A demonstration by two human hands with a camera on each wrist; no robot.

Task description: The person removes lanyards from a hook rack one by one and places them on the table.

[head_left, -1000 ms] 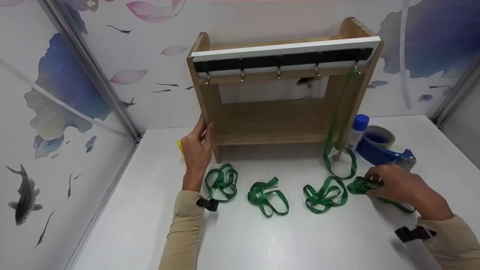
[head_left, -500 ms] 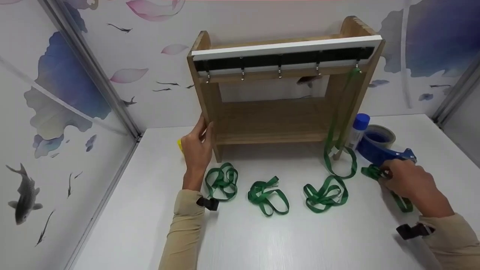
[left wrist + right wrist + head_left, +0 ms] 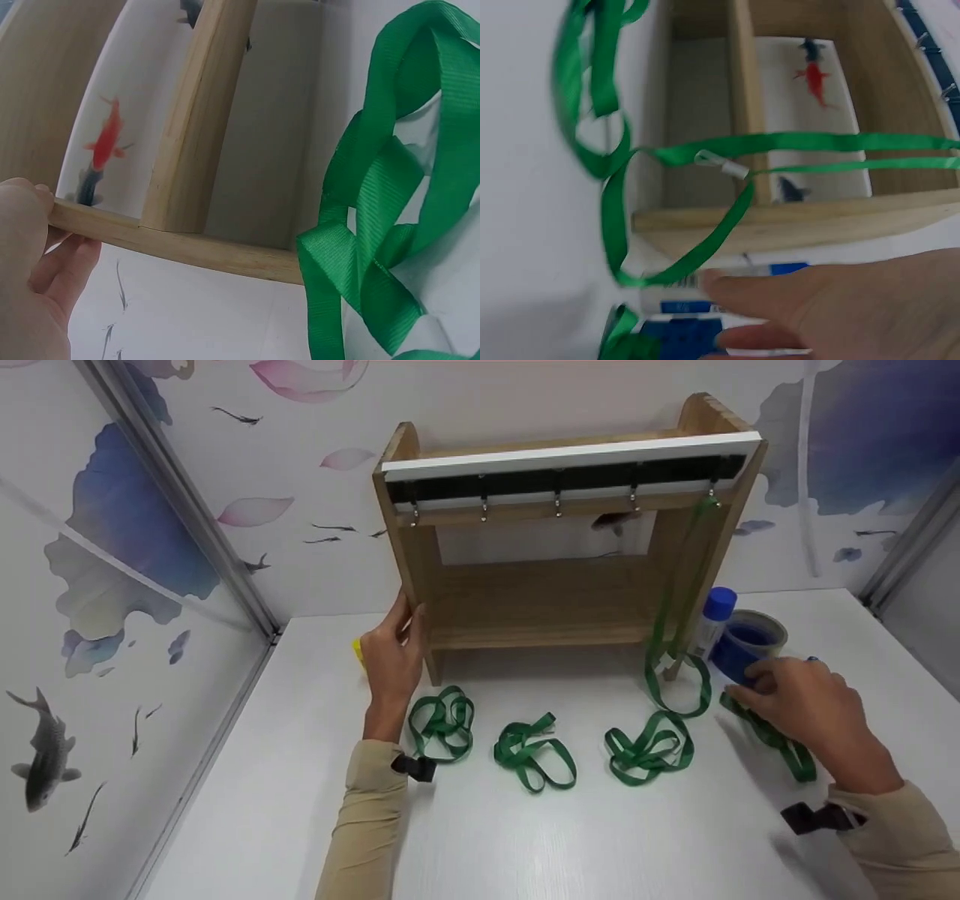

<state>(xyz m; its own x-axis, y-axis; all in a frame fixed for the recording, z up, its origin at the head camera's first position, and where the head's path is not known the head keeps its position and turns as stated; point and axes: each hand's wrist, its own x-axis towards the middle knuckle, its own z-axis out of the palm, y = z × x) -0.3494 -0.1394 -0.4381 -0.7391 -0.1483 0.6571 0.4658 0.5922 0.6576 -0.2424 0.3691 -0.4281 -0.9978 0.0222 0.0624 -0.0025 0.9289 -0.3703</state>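
My left hand (image 3: 394, 652) grips the left side panel of a small wooden shelf (image 3: 540, 600), thumb and fingers on either side of the board's edge in the left wrist view. A green ribbon lanyard (image 3: 660, 615) with a white clip (image 3: 724, 163) hangs from the rightmost hook. My right hand (image 3: 814, 712) hovers at the right over another green lanyard (image 3: 784, 746), fingers loosely bent and apparently apart from it. Three more green lanyards lie in loose coils before the shelf: left (image 3: 442, 725), middle (image 3: 534, 754) and right (image 3: 651, 754).
Several metal hooks line a black strip (image 3: 525, 484) along the shelf's top front. A blue-capped glue stick (image 3: 712, 622) and a blue tape dispenser (image 3: 739, 649) stand close by the shelf's right side. Something yellow (image 3: 358, 651) shows behind my left hand.
My right hand shifted the rightmost lanyard slightly to the right, then let it go and rose a little away from it. The left hand stays on the shelf.
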